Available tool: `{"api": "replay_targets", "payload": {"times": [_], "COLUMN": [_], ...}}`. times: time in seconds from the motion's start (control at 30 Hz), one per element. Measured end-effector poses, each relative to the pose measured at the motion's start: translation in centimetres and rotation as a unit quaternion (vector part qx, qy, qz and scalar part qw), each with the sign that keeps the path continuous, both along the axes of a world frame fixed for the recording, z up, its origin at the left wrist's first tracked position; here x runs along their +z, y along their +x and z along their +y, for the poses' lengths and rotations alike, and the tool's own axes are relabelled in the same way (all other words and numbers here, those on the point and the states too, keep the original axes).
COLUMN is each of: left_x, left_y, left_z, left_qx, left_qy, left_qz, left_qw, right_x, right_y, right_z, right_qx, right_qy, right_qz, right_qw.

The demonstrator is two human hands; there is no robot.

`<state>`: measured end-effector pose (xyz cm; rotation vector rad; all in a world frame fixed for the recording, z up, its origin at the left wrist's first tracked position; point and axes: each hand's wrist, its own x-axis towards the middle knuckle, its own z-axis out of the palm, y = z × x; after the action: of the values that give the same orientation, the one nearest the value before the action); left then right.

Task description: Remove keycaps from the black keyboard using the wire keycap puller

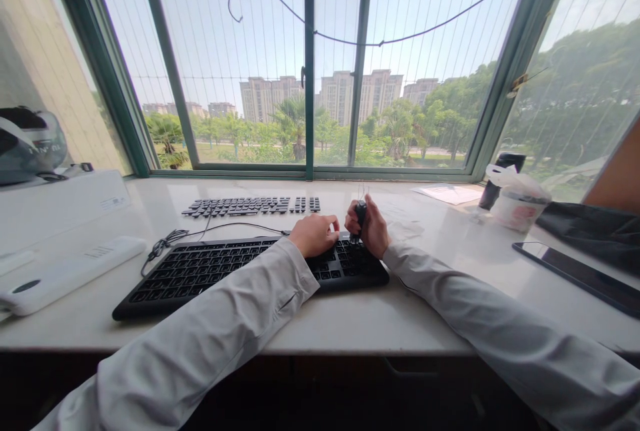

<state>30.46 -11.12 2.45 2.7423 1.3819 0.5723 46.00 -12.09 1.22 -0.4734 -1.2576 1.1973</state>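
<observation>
A black keyboard point(200, 271) lies at a slant on the white tabletop, its keycaps off across most of the board and the sockets bare. My left hand point(315, 234) is closed with curled fingers at the keyboard's upper edge; its fingertips are partly hidden. My right hand point(376, 225) is wrapped round a black keycap puller point(361, 211), held upright over the number pad. Thin wire loops stick out of the puller's top, and its lower end meets the keys. Behind the keyboard, loose black keycaps point(240, 206) are laid out in rows.
A coiled cable point(167, 242) runs from the keyboard. On the left are a white box point(60, 201) and a long white device point(75, 271). A phone point(580, 274), a bagged tub point(520, 201), a black cylinder point(493, 191) and papers point(447, 193) lie right, before the window.
</observation>
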Motion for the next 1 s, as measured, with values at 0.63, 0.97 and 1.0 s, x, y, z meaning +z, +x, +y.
{"api": "replay_targets", "payload": {"times": [0.63, 0.97, 1.0], "left_x": [0.0, -0.1, -0.1], "left_y": [0.0, 0.0, 0.0], "left_z": [0.0, 0.2, 0.2], "left_qx": [0.006, 0.003, 0.003], "left_qy": [0.004, 0.007, 0.007], "left_qz": [0.015, 0.008, 0.008], "left_qw": [1.0, 1.0, 1.0], "right_x": [0.7, 0.4, 0.4], "right_y": [0.0, -0.1, -0.1], "right_z": [-0.2, 0.0, 0.2], "right_qx": [0.006, 0.003, -0.001], "right_qy": [-0.041, -0.009, -0.005], "right_qz": [0.053, 0.023, 0.026], "right_qw": [0.998, 1.0, 1.0]}}
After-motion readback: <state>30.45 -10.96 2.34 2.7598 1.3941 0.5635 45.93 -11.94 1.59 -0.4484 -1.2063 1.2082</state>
